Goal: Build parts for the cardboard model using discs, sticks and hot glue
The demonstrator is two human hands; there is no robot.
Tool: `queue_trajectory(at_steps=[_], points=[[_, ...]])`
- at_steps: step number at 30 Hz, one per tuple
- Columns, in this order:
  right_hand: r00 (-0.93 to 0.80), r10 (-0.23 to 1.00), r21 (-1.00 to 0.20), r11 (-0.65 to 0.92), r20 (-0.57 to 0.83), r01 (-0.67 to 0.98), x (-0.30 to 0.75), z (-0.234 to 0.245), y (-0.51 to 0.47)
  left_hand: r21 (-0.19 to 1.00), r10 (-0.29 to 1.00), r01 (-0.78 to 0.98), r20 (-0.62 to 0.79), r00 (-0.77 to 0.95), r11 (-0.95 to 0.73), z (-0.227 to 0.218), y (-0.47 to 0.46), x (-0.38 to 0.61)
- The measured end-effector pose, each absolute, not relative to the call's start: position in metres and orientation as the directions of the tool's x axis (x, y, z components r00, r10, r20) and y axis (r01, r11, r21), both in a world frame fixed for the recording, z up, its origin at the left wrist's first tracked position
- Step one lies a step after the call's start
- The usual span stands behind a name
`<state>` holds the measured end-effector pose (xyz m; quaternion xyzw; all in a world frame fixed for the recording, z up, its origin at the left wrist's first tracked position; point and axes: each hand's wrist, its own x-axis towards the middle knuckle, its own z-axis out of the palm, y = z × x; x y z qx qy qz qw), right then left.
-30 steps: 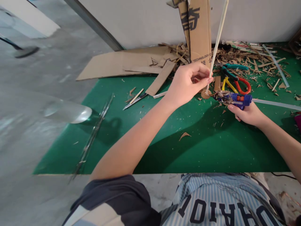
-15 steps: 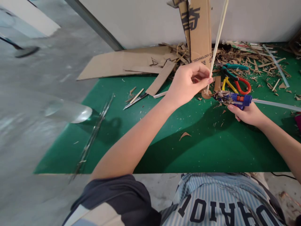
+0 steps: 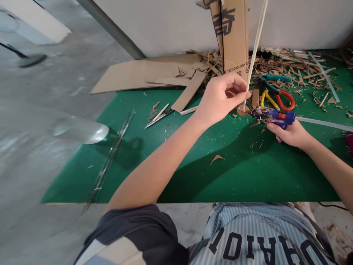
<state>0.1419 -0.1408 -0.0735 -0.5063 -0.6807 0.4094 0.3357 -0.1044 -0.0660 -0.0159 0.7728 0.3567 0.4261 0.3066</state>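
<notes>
Between thumb and fingertips, my left hand point(image 3: 222, 97) pinches a long pale wooden stick point(image 3: 255, 51), which stands nearly upright with a slight lean to the right. The stick's lower end meets a small round cardboard disc point(image 3: 242, 111) on the green table. My right hand point(image 3: 292, 133) is wrapped around a blue hot glue gun point(image 3: 285, 117), its nozzle pointing left at the foot of the stick. Cardboard shreds cling to the front of the gun. A clear glue stick point(image 3: 325, 123) runs out of its back end.
Behind my hands lie pliers with teal grips point(image 3: 275, 78), a tool with red and yellow handles point(image 3: 285, 101) and a heap of cardboard scraps point(image 3: 295, 66). A cardboard sheet point(image 3: 124, 75), a craft knife point(image 3: 160, 118), thin wires point(image 3: 110, 156) and a clear bottle point(image 3: 82, 130) are leftward.
</notes>
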Motion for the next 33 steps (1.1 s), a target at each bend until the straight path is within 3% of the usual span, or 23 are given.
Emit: queue_trajectory(at_steps=[17,23,26,29,31,33], points=[[-0.323,0.933,-0.838,0.298,0.156,0.457,0.141,-0.070,-0.139,0.764,0.818,0.328,0.433,0.378,-0.556,-0.014,-0.068,-0.104],[-0.314,0.947,-0.897,0.197,0.069,0.395,0.141,-0.075,-0.140,0.757,0.832,0.369,0.412,0.373,-0.540,-0.013,-0.070,-0.103],[-0.282,0.952,-0.898,0.222,0.116,0.380,0.140,-0.077,-0.140,0.741,0.837,0.406,0.399,0.374,-0.535,-0.013,-0.070,-0.104],[-0.246,0.932,-0.763,0.359,0.265,0.537,0.144,-0.075,-0.140,0.718,0.842,0.448,0.396,0.366,-0.533,-0.012,-0.069,-0.106],[-0.236,0.903,-0.551,0.409,0.359,0.727,0.151,-0.071,-0.138,0.699,0.844,0.476,0.408,0.347,-0.534,-0.009,-0.066,-0.109],[-0.219,0.887,-0.301,0.356,0.406,0.885,0.159,-0.066,-0.135,0.687,0.846,0.494,0.432,0.313,-0.533,-0.007,-0.064,-0.111]])
